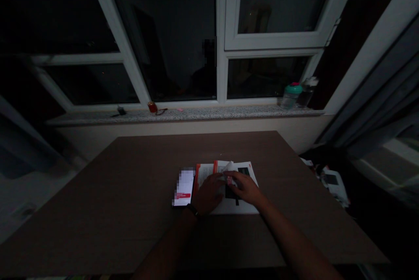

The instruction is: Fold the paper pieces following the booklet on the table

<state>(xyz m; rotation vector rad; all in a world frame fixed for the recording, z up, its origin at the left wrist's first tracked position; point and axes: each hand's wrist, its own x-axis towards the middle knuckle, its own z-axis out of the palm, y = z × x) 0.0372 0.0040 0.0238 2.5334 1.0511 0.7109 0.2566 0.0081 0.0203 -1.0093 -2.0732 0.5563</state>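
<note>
An open booklet (247,208) with white pages and red-orange edging lies on the brown table. My left hand (207,193) rests over its left page, fingers stretched toward the middle, with a dark band on the wrist. My right hand (245,186) is bent over the right page, its fingertips pinched at a raised flap of the page (229,166) near the top. The fingertips of both hands come close together there. A small pinkish patch shows under the right fingers; dim light hides what it is. Left of the booklet lies a phone (185,187) with a lit screen.
Past the brown table (147,153) runs a granite windowsill (203,113). On it stand a teal-lidded bottle (291,96), a clear bottle (307,91), a small reddish jar (152,107) and a small dark object (121,110). Papers (335,186) lie beyond the right edge.
</note>
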